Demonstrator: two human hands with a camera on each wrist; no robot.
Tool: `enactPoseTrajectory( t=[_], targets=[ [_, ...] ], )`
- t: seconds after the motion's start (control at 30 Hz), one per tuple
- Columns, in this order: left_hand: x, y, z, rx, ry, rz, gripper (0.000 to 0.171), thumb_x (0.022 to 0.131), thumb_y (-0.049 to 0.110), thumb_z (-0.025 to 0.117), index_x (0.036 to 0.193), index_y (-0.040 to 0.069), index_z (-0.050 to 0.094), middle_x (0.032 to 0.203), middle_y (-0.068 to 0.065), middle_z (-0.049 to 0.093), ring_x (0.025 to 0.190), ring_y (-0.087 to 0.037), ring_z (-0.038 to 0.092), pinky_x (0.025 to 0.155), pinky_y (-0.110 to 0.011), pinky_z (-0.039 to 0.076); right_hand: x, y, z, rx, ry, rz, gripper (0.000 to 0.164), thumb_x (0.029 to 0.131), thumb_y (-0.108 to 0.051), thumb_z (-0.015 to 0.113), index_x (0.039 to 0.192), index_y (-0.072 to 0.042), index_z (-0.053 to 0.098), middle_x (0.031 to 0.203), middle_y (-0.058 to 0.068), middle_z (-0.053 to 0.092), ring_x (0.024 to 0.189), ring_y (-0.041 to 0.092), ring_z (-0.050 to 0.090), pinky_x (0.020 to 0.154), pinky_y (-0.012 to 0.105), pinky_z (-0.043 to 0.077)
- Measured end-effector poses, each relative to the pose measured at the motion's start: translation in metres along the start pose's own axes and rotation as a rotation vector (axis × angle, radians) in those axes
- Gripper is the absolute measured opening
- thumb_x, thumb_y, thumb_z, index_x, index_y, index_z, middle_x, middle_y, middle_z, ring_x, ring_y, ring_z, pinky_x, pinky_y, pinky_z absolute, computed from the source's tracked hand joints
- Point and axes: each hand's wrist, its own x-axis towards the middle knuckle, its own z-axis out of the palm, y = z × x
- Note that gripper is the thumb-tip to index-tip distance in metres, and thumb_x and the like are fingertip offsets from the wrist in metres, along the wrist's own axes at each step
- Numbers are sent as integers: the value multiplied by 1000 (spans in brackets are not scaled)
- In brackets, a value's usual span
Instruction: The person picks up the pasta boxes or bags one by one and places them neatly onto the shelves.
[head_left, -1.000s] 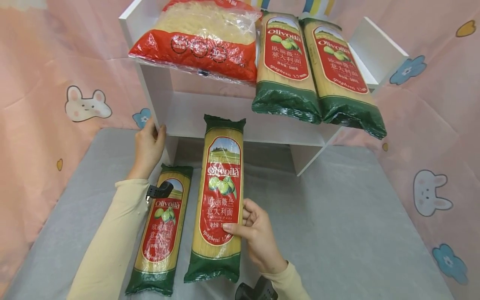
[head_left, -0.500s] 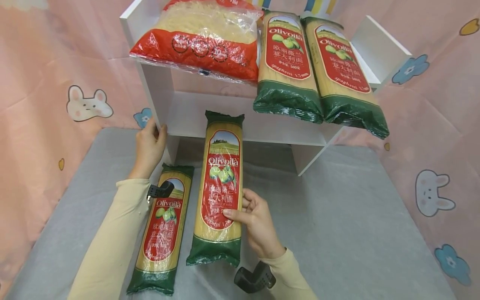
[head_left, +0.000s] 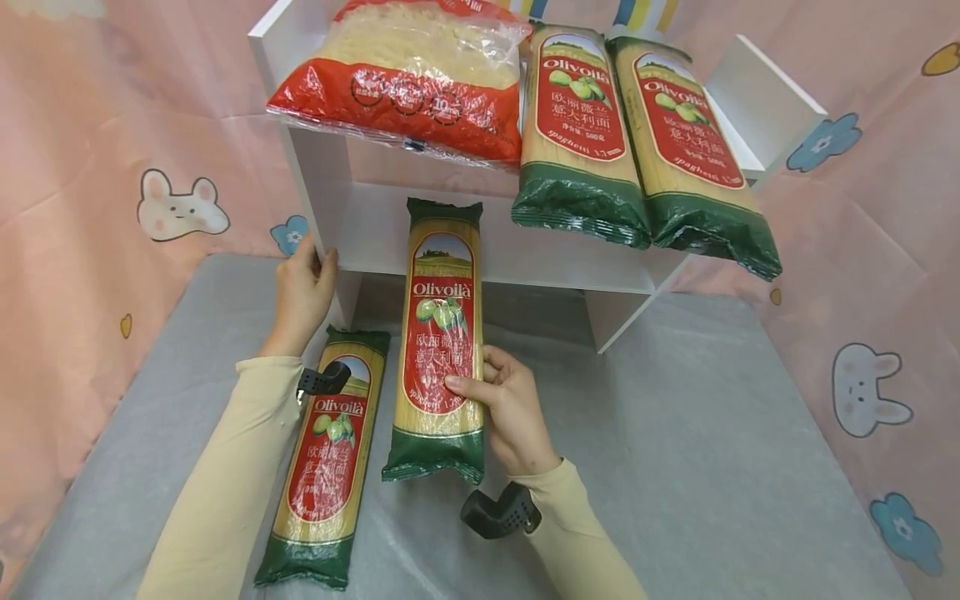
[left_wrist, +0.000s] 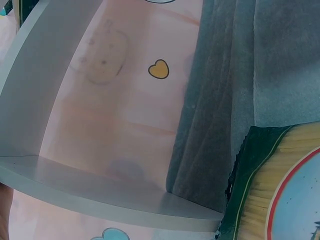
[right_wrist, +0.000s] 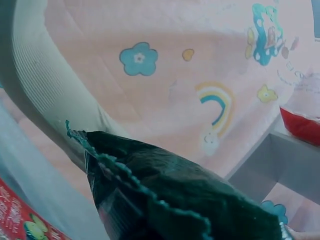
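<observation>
My right hand [head_left: 517,417] holds a spaghetti pack [head_left: 441,333] by its right edge, thumb on the front. The pack's top overlaps the shelf's middle board in the head view; whether it touches cannot be told. Its green end [right_wrist: 165,185] fills the lower right wrist view. With my left hand [head_left: 302,292] I grip the front edge of the white shelf's [head_left: 318,183] left side panel. Below that hand a second spaghetti pack [head_left: 324,458] lies on the grey cloth, partly behind the left wrist camera. Its green end [left_wrist: 250,170] appears in the left wrist view.
On the shelf top lie a red bag of noodles [head_left: 405,83] and two more spaghetti packs [head_left: 581,125], their lower ends jutting past the front edge. Grey cloth [head_left: 697,450] covers the table. A pink patterned curtain [head_left: 892,267] surrounds it.
My right hand has carried the spaghetti pack up and forward toward the shelf. The left hand keeps its grip on the side panel, and the other packs stay put.
</observation>
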Motion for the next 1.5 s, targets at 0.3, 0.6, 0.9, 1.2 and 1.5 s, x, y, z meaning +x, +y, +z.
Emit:
enactPoseTrajectory(
  t=[0.3,0.6,0.9,1.2,1.5],
  targets=[
    [0,0,1,12,-1,1,12,96,5,49,98,-5,55,66,-18,54,55,-21,41,52,-31,31,16,-5,7,30,46,2,38,77,8,67,113,9,54,92,13,69,75,19,68,66,31,54],
    [1,2,1,-15,-8,-7,16,96,4,49,106,-6,56,77,-25,62,62,-32,55,56,-40,39,38,-15,16,55,101,17,35,79,4,68,111,8,55,94,15,67,77,19,66,68,31,54],
    [0,4,1,-5,0,-1,14,96,4,49,103,-6,56,69,-21,57,56,-25,45,53,-35,33,56,-18,15,41,83,9,35,82,0,68,114,8,55,92,11,67,76,17,66,68,29,53],
    [1,2,0,-23,13,11,14,95,2,49,103,-7,56,73,-24,59,59,-30,51,55,-38,36,49,-6,12,22,24,43,35,88,-8,62,118,6,54,89,6,64,76,13,61,68,26,49],
    [0,2,-2,-15,-6,-19,15,96,4,49,104,-7,56,75,-24,60,60,-31,52,56,-39,37,39,5,16,95,50,28,32,86,1,62,114,12,54,86,7,66,73,14,64,65,27,51]
  ],
)
